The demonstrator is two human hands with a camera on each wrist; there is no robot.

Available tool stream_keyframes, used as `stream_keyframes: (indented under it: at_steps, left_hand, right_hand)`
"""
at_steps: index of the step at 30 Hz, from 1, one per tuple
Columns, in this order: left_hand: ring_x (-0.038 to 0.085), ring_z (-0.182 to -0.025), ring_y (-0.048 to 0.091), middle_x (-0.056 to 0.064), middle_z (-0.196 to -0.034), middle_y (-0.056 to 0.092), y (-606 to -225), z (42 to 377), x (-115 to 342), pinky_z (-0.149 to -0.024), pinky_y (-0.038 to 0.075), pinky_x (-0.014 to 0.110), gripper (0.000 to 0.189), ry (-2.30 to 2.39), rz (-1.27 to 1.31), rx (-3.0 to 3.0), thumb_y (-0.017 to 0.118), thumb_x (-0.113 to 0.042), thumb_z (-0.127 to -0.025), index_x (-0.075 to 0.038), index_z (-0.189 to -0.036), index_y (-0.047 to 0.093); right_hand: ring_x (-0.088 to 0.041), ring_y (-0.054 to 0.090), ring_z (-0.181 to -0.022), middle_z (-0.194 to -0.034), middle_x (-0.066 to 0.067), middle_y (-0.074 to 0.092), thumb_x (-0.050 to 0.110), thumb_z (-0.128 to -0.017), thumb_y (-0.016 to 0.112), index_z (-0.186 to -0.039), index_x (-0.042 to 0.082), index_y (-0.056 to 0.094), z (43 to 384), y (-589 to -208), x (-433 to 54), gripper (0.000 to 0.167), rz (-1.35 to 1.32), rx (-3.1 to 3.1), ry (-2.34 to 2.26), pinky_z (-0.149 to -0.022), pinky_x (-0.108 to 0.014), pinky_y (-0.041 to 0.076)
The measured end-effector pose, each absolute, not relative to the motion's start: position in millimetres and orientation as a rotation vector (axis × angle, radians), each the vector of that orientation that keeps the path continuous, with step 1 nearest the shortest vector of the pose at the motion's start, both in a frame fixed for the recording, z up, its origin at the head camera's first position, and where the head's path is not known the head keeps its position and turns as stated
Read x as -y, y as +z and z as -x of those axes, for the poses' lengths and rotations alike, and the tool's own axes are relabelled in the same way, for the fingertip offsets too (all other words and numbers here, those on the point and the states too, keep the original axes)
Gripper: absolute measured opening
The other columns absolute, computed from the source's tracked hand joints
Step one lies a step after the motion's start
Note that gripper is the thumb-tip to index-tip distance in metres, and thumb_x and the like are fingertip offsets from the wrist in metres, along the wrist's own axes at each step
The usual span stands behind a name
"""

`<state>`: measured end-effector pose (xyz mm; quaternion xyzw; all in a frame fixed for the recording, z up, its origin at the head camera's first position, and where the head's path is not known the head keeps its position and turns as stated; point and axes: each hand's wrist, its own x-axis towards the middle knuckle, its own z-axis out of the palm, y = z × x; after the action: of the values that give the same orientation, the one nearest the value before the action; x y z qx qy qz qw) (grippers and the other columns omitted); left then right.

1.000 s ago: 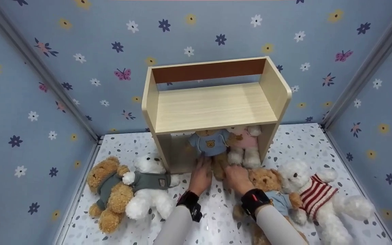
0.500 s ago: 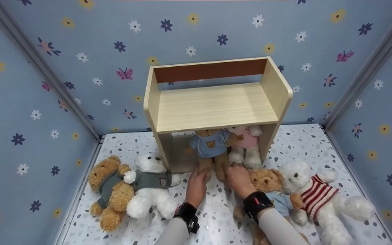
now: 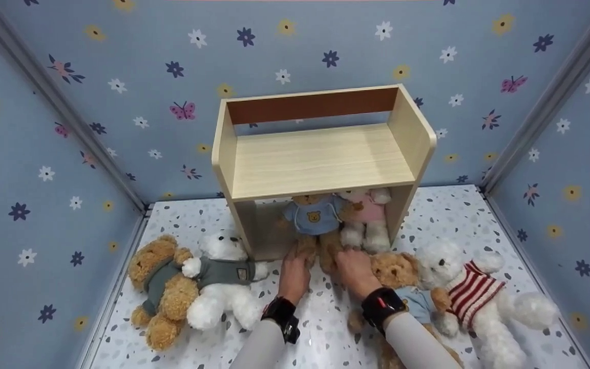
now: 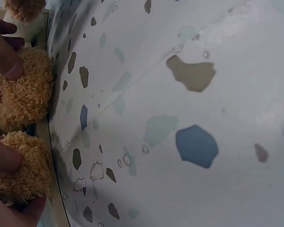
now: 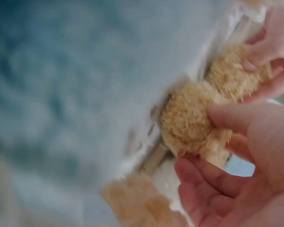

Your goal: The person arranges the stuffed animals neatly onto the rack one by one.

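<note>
A brown teddy bear in a light blue hoodie (image 3: 315, 218) stands in the lower compartment of the wooden shelf (image 3: 320, 159), its head partly hidden by the middle board. My left hand (image 3: 294, 279) grips its foot on the left. The other foot is held by my right hand (image 3: 355, 271), thumb on one side and fingers on the other, as the right wrist view shows. Both furry brown feet (image 5: 191, 116) are between fingers and thumbs there. Beside this bear, against the right side panel, a white plush in pink (image 3: 366, 218) stands with its head mostly hidden.
At left lie a brown bear in dark green (image 3: 164, 292) and a white bear in a grey-green top (image 3: 226, 279). A brown bear in light blue (image 3: 415, 302) and a white one in striped knit (image 3: 477, 297) lie at right. Flowered walls (image 3: 285, 51) enclose the speckled surface (image 3: 320, 323).
My left hand has shifted from alongside the bear's leg down and left, and now grips its foot. The right hand stays on the other foot. The bear barely moves.
</note>
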<state>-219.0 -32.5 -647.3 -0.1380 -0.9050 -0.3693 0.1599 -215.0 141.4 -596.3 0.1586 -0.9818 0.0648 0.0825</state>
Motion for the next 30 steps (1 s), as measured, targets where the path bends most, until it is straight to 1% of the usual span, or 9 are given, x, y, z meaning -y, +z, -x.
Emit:
stream_keyframes:
  at_steps: [4, 6, 8, 13, 18, 21, 26, 28, 30]
  left_hand:
    - [0.047, -0.132, 0.052, 0.033, -0.144, 0.051, -647, 212, 35, -0.110, 0.045, 0.055, 0.029, -1.106, 0.401, 2.561, 0.065, 0.004, -0.097, -0.004, -0.124, 0.075]
    - [0.046, -0.136, 0.049, 0.032, -0.148, 0.047, -647, 210, 36, -0.114, 0.040, 0.055, 0.029, -1.138, 0.413, 2.538, 0.066, 0.002, -0.097, -0.004, -0.125, 0.074]
    - [0.045, -0.137, 0.048, 0.031, -0.149, 0.047, -647, 207, 37, -0.116, 0.037, 0.054, 0.027, -1.148, 0.419, 2.522, 0.067, -0.001, -0.098, -0.003, -0.124, 0.075]
    - [0.045, -0.140, 0.043, 0.032, -0.152, 0.042, -647, 195, 39, -0.117, 0.036, 0.053, 0.026, -1.136, 0.350, 2.549, 0.066, -0.002, -0.097, -0.001, -0.122, 0.074]
    - [0.046, -0.142, 0.041, 0.033, -0.156, 0.038, -648, 181, 42, -0.115, 0.038, 0.054, 0.026, -1.174, 0.316, 2.527, 0.064, 0.000, -0.097, 0.002, -0.121, 0.073]
    - [0.044, -0.141, 0.042, 0.029, -0.156, 0.039, -650, 175, 46, -0.113, 0.040, 0.054, 0.025, -1.172, 0.318, 2.493, 0.065, 0.003, -0.095, 0.001, -0.118, 0.074]
    - [0.044, -0.142, 0.042, 0.027, -0.156, 0.041, -653, 170, 53, -0.114, 0.039, 0.055, 0.025, -1.168, 0.304, 2.471, 0.068, 0.007, -0.092, -0.004, -0.113, 0.075]
    - [0.044, -0.143, 0.041, 0.027, -0.158, 0.039, -652, 169, 55, -0.115, 0.038, 0.055, 0.026, -1.189, 0.297, 2.480, 0.068, 0.006, -0.092, -0.006, -0.114, 0.075]
    - [0.045, -0.144, 0.039, 0.030, -0.158, 0.036, -652, 166, 56, -0.114, 0.038, 0.056, 0.026, -1.230, 0.280, 2.498, 0.067, 0.005, -0.094, -0.007, -0.116, 0.075]
  right_hand:
    - [-0.042, 0.062, -0.079, -0.090, -0.023, 0.061, 0.025, -0.091, 0.078, -0.096, 0.003, 0.072, 216, -581, -150, 0.023, -0.438, 3.030, 0.299, -0.062, -0.057, 0.055]
    - [-0.041, 0.062, -0.079, -0.089, -0.022, 0.062, 0.022, -0.092, 0.076, -0.095, 0.004, 0.072, 217, -574, -155, 0.019, -0.454, 3.033, 0.351, -0.063, -0.057, 0.055]
    - [-0.041, 0.064, -0.079, -0.090, -0.021, 0.063, 0.020, -0.093, 0.075, -0.100, 0.006, 0.074, 218, -568, -162, 0.015, -0.460, 3.032, 0.396, -0.063, -0.057, 0.055]
    - [-0.043, 0.068, -0.087, -0.100, -0.023, 0.070, 0.022, -0.094, 0.074, -0.121, 0.007, 0.075, 215, -553, -188, 0.031, -0.400, 3.052, 0.470, -0.072, -0.058, 0.056]
    - [-0.044, 0.068, -0.096, -0.112, -0.025, 0.070, 0.021, -0.097, 0.070, -0.129, 0.004, 0.071, 209, -543, -223, 0.036, -0.305, 3.041, 0.554, -0.081, -0.059, 0.056]
    - [-0.043, 0.069, -0.098, -0.113, -0.024, 0.071, 0.022, -0.100, 0.068, -0.131, 0.003, 0.070, 205, -547, -241, 0.037, -0.253, 3.034, 0.613, -0.084, -0.059, 0.056]
    - [-0.042, 0.068, -0.089, -0.101, -0.023, 0.071, 0.022, -0.102, 0.065, -0.125, -0.003, 0.072, 197, -561, -262, 0.034, -0.273, 3.010, 0.680, -0.082, -0.058, 0.056]
    - [-0.043, 0.067, -0.090, -0.102, -0.024, 0.069, 0.024, -0.102, 0.065, -0.124, -0.003, 0.072, 194, -564, -267, 0.036, -0.272, 3.005, 0.669, -0.083, -0.058, 0.055]
    - [-0.046, 0.066, -0.097, -0.110, -0.027, 0.068, 0.029, -0.101, 0.066, -0.126, -0.003, 0.070, 190, -565, -271, 0.041, -0.238, 3.017, 0.649, -0.087, -0.060, 0.054]
